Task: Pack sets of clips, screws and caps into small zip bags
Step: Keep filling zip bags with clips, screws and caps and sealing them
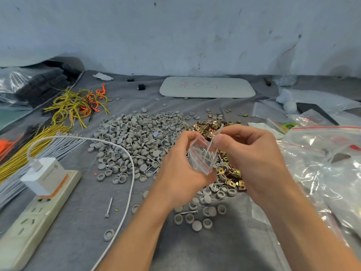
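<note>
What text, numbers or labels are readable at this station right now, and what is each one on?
"50": red handwriting, upside down to the camera, on the white rounded board; the marks after it are unclear.
Faint grey print on the white charger block: too blurred to read.
Nothing else is legible.

The caps (136, 137) are grey, the clips (210, 127) brassy gold, the clear bag (201, 161) red-striped, the wires (74, 106) yellow.
</note>
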{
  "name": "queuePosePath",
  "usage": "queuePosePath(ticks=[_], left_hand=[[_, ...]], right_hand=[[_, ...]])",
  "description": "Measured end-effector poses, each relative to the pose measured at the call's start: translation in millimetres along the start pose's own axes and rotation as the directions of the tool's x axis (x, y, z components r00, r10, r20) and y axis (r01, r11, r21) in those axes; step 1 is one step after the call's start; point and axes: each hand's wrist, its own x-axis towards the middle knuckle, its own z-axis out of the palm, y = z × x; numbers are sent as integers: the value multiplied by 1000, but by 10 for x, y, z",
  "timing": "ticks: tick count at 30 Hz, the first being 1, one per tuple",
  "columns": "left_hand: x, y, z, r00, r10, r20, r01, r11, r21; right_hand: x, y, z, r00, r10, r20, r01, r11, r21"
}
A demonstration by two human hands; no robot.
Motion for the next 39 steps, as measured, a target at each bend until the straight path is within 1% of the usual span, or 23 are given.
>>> queuePosePath(ticks=[2, 5, 7, 9, 12, 15, 17, 18, 19, 20, 21, 22, 23, 24, 25, 26, 27, 28, 30, 32, 36, 39], left_hand=[[0, 10, 13, 1000, -2, 4, 2, 1000, -5], [15, 6, 26, 1000, 1, -3, -1, 999, -43], [37, -6, 24, 1000, -1, -9, 0, 995, -100], [58, -20, 16, 1000, 0, -14, -2, 985, -170], [71, -41, 5, 999, 16, -39, -24, 977, -212], [75, -55, -12, 994, 65, -93, -87, 965, -247], [80, -41, -44, 988, 82, -129, -117, 947, -300], [87, -31, -73, 985, 82, -151, -129, 932, -338], [98, -24, -116, 980, 78, -182, -143, 914, -380], [107, -15, -171, 971, 72, -227, -164, 895, -415], [113, -2, -239, 957, 63, -284, -188, 879, -438], [112, 10, -312, 935, 60, -349, -218, 875, -433], [112, 11, -379, 902, 84, -424, -260, 889, -377], [105, 14, -427, 864, 138, -485, -297, 916, -269], [91, 19, -452, 829, 212, -517, -314, 942, -117], [69, 27, -452, 810, 269, -522, -302, 953, 23], [51, 29, -427, 808, 288, -514, -269, 956, 112], [40, 28, -394, 818, 278, -504, -238, 961, 144], [39, 22, -345, 824, 259, -504, -211, 966, 151], [46, 9, -344, 818, 258, -513, -218, 966, 138], [31, -43, -359, 827, 240, -508, -207, 971, 123], [20, -78, -361, 829, 240, -505, -202, 971, 131]], right_hand=[[-8, 8, 60, 1000, -31, 5, 31, 986, -161], [-10, 31, 125, 999, -46, 13, 48, 924, -380], [8, 23, 154, 999, -47, 23, 52, 878, -475], [31, -16, 180, 998, -46, 52, 66, 853, -517], [74, -71, 198, 995, -90, 45, 101, 870, -483], [123, -101, 164, 986, -146, -74, 119, 949, -291], [174, -88, 107, 981, -110, -157, 84, 983, -164], [206, -55, 76, 980, -78, -182, 50, 986, -158], [237, -6, 46, 981, -46, -189, 5, 978, -209], [272, 56, 21, 987, -13, -162, -41, 944, -327], [300, 120, 5, 995, 30, -96, -73, 873, -482], [317, 180, 6, 996, 92, -14, -80, 779, -621], [337, 227, 23, 985, 164, 52, -76, 687, -722], [354, 267, 40, 967, 234, 97, -68, 610, -790], [368, 300, 57, 950, 287, 125, -53, 543, -838], [382, 325, 78, 936, 322, 144, -31, 480, -877], [385, 332, 103, 924, 347, 162, 0, 422, -906], [391, 348, 126, 913, 363, 184, 36, 377, -925], [387, 385, 158, 898, 374, 233, 99, 344, -934], [382, 425, 185, 895, 371, 248, 132, 312, -941], [397, 454, 223, 918, 347, 192, 106, 253, -962], [370, 441, 231, 910, 366, 193, 130, 190, -973]])
